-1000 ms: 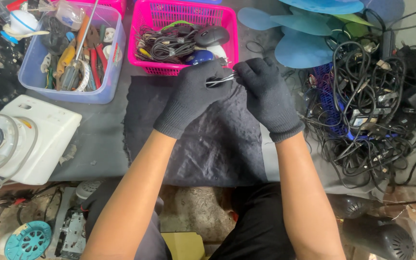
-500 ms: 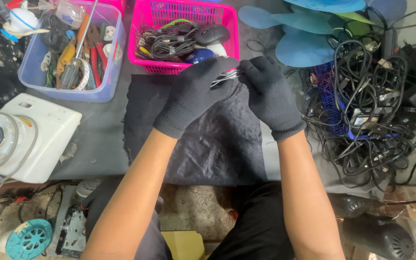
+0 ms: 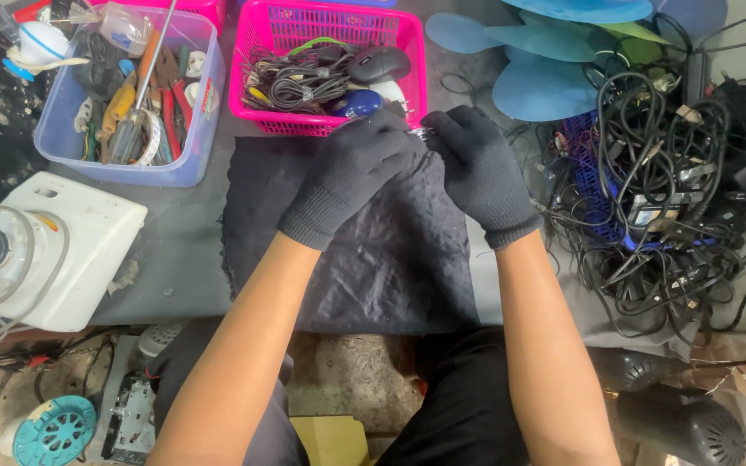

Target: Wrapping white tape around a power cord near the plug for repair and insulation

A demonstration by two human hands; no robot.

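Here, my 2 gloved hands meet over 1 dark cloth (image 3: 373,250): left hand (image 3: 351,173) and right hand (image 3: 477,164) both pinch 1 small metal piece (image 3: 426,134). Farther off sit 1 pink basket (image 3: 330,26) and, left, 1 blue tub (image 3: 174,164).

I'm looking down at what reads as a small repair workshop for electrical goods. The grey bench (image 3: 174,250) carries a dark work cloth (image 3: 390,250); above it a pink basket (image 3: 261,52) is stuffed with coiled cables and a computer mouse (image 3: 379,63), and a clear blue tub (image 3: 192,147) holds pliers and screwdrivers. On the right, a heap of black cords and adapters (image 3: 666,198) beside blue fan blades (image 3: 546,82). A white appliance (image 3: 71,250) sits at left, and loose parts lie on the floor, including a teal fan piece (image 3: 53,431).
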